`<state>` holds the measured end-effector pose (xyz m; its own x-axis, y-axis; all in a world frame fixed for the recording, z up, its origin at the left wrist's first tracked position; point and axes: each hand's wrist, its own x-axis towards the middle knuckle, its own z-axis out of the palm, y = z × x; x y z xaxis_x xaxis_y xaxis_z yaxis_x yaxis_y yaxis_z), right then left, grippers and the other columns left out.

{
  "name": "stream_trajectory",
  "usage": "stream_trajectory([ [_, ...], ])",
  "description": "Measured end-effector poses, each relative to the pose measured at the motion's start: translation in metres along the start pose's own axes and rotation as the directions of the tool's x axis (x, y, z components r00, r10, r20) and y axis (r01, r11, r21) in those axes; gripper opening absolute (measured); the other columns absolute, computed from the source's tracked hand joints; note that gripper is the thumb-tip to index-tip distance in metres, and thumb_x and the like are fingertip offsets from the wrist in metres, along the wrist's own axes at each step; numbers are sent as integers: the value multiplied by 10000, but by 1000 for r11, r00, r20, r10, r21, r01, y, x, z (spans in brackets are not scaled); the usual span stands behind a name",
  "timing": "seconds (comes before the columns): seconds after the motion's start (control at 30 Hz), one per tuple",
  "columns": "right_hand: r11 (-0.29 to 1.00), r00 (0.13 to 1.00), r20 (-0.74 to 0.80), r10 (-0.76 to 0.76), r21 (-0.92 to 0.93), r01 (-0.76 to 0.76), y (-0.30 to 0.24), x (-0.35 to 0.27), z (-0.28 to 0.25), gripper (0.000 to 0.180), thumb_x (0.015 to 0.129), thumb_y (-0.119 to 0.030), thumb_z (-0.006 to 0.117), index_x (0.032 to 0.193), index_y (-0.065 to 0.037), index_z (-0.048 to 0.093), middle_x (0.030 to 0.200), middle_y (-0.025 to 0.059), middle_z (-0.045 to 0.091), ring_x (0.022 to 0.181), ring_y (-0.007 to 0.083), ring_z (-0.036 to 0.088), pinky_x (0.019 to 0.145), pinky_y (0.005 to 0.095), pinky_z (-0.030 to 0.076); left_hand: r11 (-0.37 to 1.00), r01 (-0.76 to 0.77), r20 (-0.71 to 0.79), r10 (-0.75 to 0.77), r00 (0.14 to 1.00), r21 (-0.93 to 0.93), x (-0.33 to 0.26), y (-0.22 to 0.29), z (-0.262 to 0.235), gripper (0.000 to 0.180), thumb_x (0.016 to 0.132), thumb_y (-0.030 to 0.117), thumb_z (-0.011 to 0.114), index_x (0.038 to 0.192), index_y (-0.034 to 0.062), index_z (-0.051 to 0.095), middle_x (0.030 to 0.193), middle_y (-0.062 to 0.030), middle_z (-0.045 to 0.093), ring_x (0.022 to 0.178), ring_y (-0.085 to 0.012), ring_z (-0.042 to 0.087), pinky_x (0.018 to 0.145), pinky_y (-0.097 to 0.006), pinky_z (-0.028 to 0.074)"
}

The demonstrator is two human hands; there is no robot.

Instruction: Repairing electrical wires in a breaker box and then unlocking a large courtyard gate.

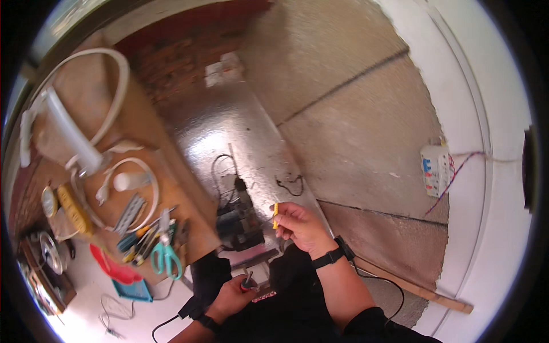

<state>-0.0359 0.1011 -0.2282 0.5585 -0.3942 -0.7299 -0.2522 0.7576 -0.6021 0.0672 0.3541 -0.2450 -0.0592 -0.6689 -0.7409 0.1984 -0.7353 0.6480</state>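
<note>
My right hand (305, 227) is raised near the middle, thumb and fingers pinched on a small yellow stick-like piece (276, 216). Low in front of my body, my left hand (230, 297) is closed around a small dark-and-red object (248, 283) with a short end poking up; its kind is hard to make out. Just left of the right hand, and lower down, sits a dark machine (239, 220) with a black cable. On the wooden table (197, 228) to my left lie teal-handled scissors (166, 258), among several hand tools.
White tubing (123, 80), a yellow tool (73, 208) and a white bottle (130, 182) are on the table. A red dustpan-like piece (114, 266) and a blue tray (132, 290) rest below. A breaker box (436, 170) with wires is on the right wall; a wooden strip (412, 286) lies along its base.
</note>
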Motion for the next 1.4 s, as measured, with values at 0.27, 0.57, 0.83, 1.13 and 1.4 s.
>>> stream_trajectory([
  [0.27, 973, 980, -46, -195, 118, 199, 6, 11, -114, 160, 935, -186, 610, 1056, -82, 613, 908, 26, 662, 776, 140, 663, 612, 223, 480, 971, -158, -114, 180, 977, 181, 136, -13, 63, 372, 777, 212, 695, 1073, 27, 567, 867, -192, 667, 830, -343, 666, 748, -389, 513],
  [0.57, 815, 874, -232, -427, 320, 483, 13, 67, -187, 143, 961, -211, 571, 1021, -81, 580, 939, 64, 657, 969, 258, 668, 751, 339, 565, 877, -373, -267, 453, 850, 303, 200, 18, 70, 584, 768, 120, 730, 1252, 9, 424, 964, -200, 634, 856, -311, 651, 762, -374, 517],
  [0.83, 742, 838, -168, -519, 398, 539, 18, 59, -206, 172, 975, -191, 531, 1070, -52, 570, 937, 77, 662, 916, 260, 685, 730, 343, 583, 718, -563, -188, 670, 718, 410, 210, 40, 79, 476, 783, 111, 726, 1187, -16, 509, 1041, -219, 617, 938, -337, 636, 817, -371, 505],
  [1.13, 644, 693, -235, -682, 256, 721, 9, -37, -225, 221, 985, -225, 523, 1167, -99, 520, 969, 113, 664, 813, 227, 690, 625, 285, 557, 791, -550, -235, 608, 759, 269, 177, 35, 112, 426, 808, 50, 636, 1197, -45, 491, 919, -103, 591, 801, -153, 574, 725, -287, 490],
  [1.4, 334, 187, -330, -925, -472, 816, -10, -131, -255, 183, 950, -130, 564, 1108, -42, 539, 815, 59, 624, 625, 130, 621, 527, 225, 465, 698, -563, -259, 701, 665, 443, 147, 18, 142, 413, 811, 36, 610, 1194, -49, 480, 889, -90, 567, 697, -124, 560, 634, -268, 487],
])
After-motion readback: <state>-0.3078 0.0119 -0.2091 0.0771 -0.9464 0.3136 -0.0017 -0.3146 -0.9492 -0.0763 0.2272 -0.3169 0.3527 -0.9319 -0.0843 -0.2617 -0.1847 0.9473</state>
